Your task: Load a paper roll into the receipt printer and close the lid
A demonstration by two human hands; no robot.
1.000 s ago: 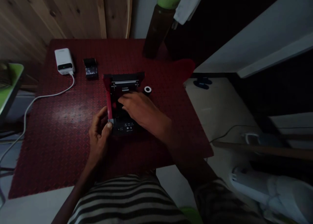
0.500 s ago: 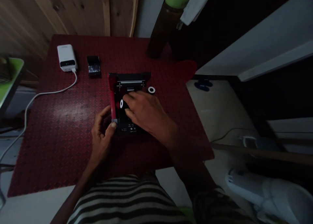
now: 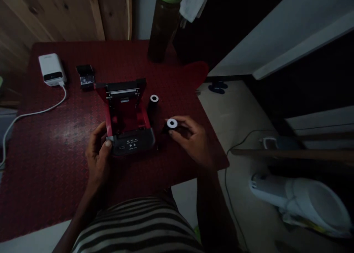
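Note:
An open black printer (image 3: 129, 144) with a red-lined, hollow compartment sits in the middle of the table, its lid raised towards the far side. My left hand (image 3: 98, 149) grips its near left corner between thumb and fingers. To the right of the printer, my right hand (image 3: 190, 138) holds a dark roll with a white core (image 3: 172, 124) in its fingertips, above the table. A second, similar roll (image 3: 153, 103) stands upright on its end beside the printer's right wall, apart from my right hand.
A dark red patterned cloth (image 3: 55, 142) covers the table. At the far left lie a white power bank (image 3: 52, 70) with a white cable and a small black box (image 3: 85, 76). A dark bottle (image 3: 163, 28) stands at the far edge. The floor lies beyond the right edge.
My right hand has lifted the roll out of the printer compartment and moved it to the right. The compartment now shows its red inside. The whole view has shifted slightly.

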